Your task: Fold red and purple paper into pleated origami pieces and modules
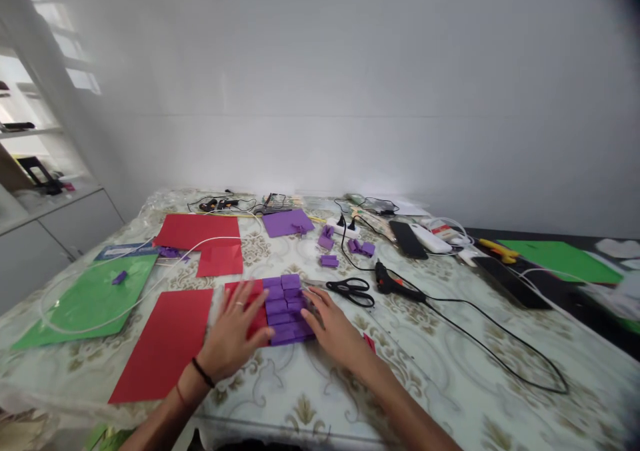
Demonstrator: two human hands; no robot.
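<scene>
In the head view, rows of folded purple paper pieces [285, 311] cover the right part of a red sheet [243, 285] in front of me. My left hand [237, 331] lies over the red sheet with its fingers spread, somewhat blurred, the thumb at the left edge of the purple rows. On the other side, my right hand [327, 321] rests its stretched fingers along the right edge of the purple rows. Neither hand grips anything that I can see. Black-handled scissors [350, 289] lie just beyond my right hand, and a glue gun [397, 284] is to their right.
Red sheets [170, 337] and a green sheet [95, 297] lie on the left. Loose purple pieces [329, 261], a purple sheet [285, 223] and a power strip [345, 227] sit farther back. The glue gun's black cable [530, 337] loops across the right side; phones [407, 239] lie beyond.
</scene>
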